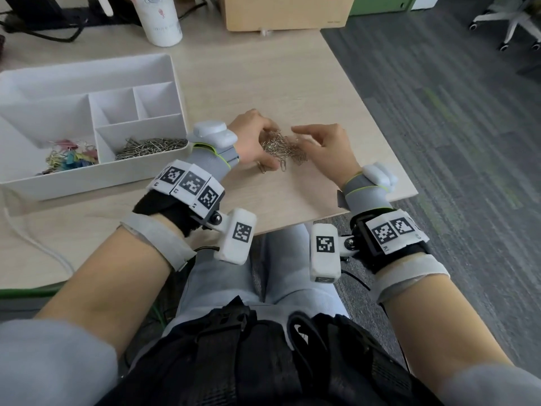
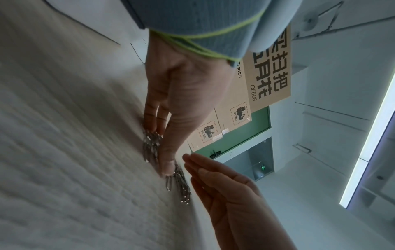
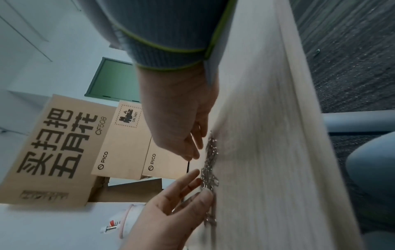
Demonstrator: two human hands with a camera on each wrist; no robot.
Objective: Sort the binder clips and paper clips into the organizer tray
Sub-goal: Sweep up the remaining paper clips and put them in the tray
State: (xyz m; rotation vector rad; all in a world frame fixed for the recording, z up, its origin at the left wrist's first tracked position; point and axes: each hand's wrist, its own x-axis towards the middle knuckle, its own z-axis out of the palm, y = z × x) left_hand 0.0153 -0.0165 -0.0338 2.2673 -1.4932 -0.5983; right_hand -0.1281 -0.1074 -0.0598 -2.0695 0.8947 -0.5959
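A loose pile of silver paper clips (image 1: 288,149) (image 2: 181,184) (image 3: 210,155) lies on the wooden table between my hands. My left hand (image 1: 272,149) (image 2: 162,148) (image 3: 198,184) rests on the pile's left side, fingers fairly straight and spread, thumb tip pressed on the table. My right hand (image 1: 301,137) (image 2: 203,169) (image 3: 192,148) hovers flat at the pile's right side, holding nothing. The white organizer tray (image 1: 175,80) stands to the left. Its front left compartment holds coloured binder clips (image 1: 71,158), and the front right compartment holds paper clips (image 1: 152,148).
A white cup (image 1: 162,22) and a cardboard box (image 1: 287,10) stand at the back of the table. The table's right edge (image 1: 389,142) runs close past my right hand. A white cable (image 1: 35,238) lies in front of the tray.
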